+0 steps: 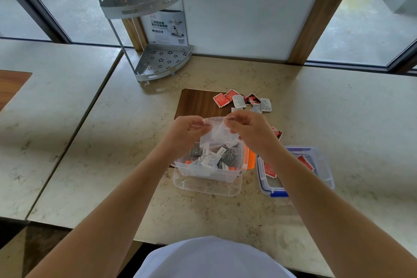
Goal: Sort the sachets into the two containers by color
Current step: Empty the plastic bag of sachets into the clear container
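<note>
So both my hands are pinching a clear plastic bag (pixel 217 133), left hand (pixel 188 130) and right hand (pixel 249 130) gripping its top edge, right above the clear container (pixel 209 172). Unsorted sachets (pixel 242 100) lie further out on the tabletop (pixel 112 142), slightly nearer my right hand. Blue-rimmed container (pixel 325 171) holds red ones.

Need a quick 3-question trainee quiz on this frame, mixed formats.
1. True or false: both hands, left hand and right hand, pinch the clear bag.
2. The bag is held above which container? A) blue-rimmed box B) clear tub C) metal rack
3. Fill in: the blue-rimmed box holds ___ sachets.

Key: 1 true; 2 B; 3 red.
</note>
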